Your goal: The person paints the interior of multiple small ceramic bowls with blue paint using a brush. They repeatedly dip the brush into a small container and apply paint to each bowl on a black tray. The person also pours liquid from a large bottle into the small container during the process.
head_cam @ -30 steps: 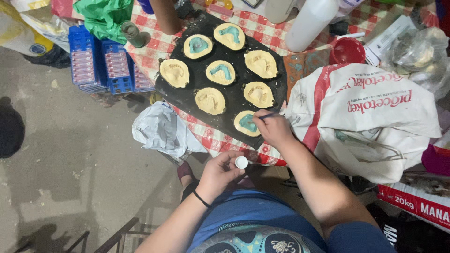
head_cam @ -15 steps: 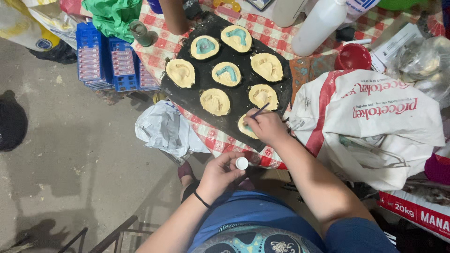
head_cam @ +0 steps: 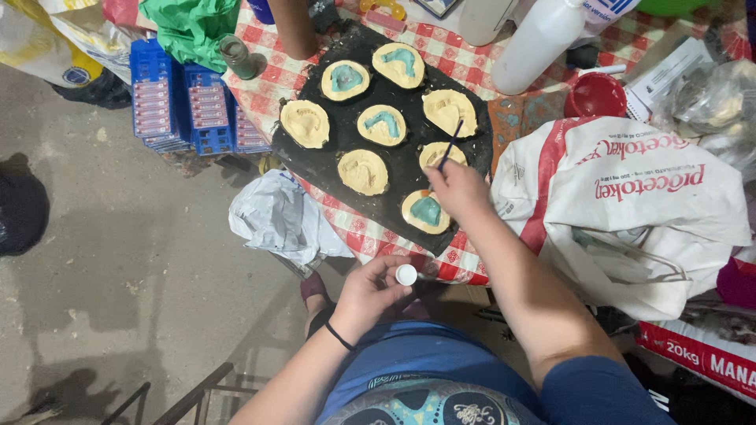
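right hand, fingers pinching a thin brush, has lifted off the teal-filled mould; left hand keeps gripping its white-capped bottle.

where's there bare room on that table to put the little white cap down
Little. A checkered strip shows along the near edge between the black board and the table edge, beside the crumpled grey bag. The board is filled with moulds, the right side by the big white sack, the far end by bottles.

Right hand holds brush over moulds.
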